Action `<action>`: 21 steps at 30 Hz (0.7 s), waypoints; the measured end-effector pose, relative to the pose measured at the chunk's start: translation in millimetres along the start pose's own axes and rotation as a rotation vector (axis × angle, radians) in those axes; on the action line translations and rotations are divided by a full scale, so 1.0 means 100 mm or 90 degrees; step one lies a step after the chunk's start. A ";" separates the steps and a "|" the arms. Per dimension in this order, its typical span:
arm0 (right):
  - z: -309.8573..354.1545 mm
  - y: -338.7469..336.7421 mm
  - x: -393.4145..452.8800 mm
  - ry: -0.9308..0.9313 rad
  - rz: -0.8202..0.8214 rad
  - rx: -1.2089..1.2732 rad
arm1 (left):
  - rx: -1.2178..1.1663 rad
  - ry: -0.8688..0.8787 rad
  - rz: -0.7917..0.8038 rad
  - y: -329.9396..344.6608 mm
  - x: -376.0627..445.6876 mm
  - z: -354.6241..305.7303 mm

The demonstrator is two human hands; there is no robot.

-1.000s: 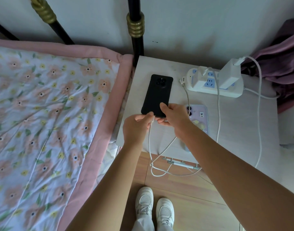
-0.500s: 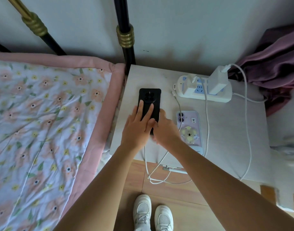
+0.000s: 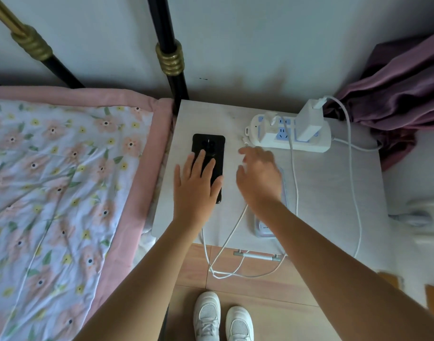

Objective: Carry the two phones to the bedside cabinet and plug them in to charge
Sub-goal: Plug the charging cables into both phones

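Left hand (image 3: 198, 183): lying flat on the black phone (image 3: 209, 153), fingers spread and straight, palm over its near half. It's pressing or resting on it, not curled around it, so nothing is actually held.

Right hand (image 3: 259, 178): hovering over the cabinet (image 3: 334, 193) with loose, half-curled fingers pointing toward the strip. It's motion-blurred; looks empty, but honestly can't tell if a fingertip touches the cable end.

Black phone: face down, camera bump toward the wall, on the left part of the cabinet top near the bed (image 3: 63, 180). A white cable (image 3: 229, 236) runs off the front edge from under the left wrist, so the plug end itself is hidden.

Second phone (image 3: 264, 226): light purple case, lying flat to the right of the black one, mostly covered by the right hand and forearm. Only its near end and a strip of its right side peek out. Can't see whether anything is plugged into it.

Strip (image 3: 289, 137): white power strip at the back of the cabinet by the wall, with a tall white charger (image 3: 309, 124) and a smaller one plugged in.

Cables: a few white ones drape over the front edge and loop down by the drawer handle (image 3: 259, 255). One loose connector tip lies just beside the strip's left end, close to the right fingertips.

Other stuff: purple curtain (image 3: 403, 94) to the right, white shoes (image 3: 223, 316) on the wood floor below.
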State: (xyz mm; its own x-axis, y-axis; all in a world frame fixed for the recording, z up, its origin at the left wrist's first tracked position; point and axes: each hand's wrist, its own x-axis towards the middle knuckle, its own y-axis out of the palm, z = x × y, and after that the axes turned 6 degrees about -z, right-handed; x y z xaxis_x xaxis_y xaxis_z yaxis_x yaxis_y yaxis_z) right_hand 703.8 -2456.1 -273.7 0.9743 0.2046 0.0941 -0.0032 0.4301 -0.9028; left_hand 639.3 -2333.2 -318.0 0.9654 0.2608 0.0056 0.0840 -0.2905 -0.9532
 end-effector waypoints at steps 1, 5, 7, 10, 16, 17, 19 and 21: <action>-0.05 -0.03 0.04 0.030 -0.014 0.004 | -0.052 -0.008 -0.032 -0.01 0.03 -0.08; -0.13 -0.05 0.15 0.237 0.101 0.099 | -0.443 -0.133 -0.001 -0.13 0.14 -0.43; -0.13 -0.07 0.18 0.279 0.099 0.126 | -0.574 -0.230 0.067 -0.16 0.22 -0.52; -0.14 -0.09 0.20 0.295 0.069 0.161 | -0.683 -0.359 0.131 -0.14 0.43 -0.55; -0.25 -0.21 -0.02 0.162 0.170 0.240 | -0.745 -0.503 0.135 -0.10 0.70 -0.61; -0.27 -0.24 -0.04 0.144 0.189 0.257 | -0.725 -0.499 0.133 -0.10 0.70 -0.62; -0.32 -0.26 -0.06 0.138 0.199 0.290 | -0.691 -0.469 0.129 -0.10 0.72 -0.67; -0.38 -0.27 -0.09 0.177 0.128 0.251 | -0.655 -0.436 0.117 -0.10 0.71 -0.71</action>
State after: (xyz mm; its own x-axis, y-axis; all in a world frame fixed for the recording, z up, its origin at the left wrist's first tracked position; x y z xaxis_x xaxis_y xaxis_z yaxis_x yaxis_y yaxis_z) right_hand 703.7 -2502.3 -266.2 0.9684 0.0989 -0.2289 -0.2290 0.7157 -0.6598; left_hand 724.3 -2377.1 -286.9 0.6819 0.4762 -0.5552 0.4146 -0.8770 -0.2430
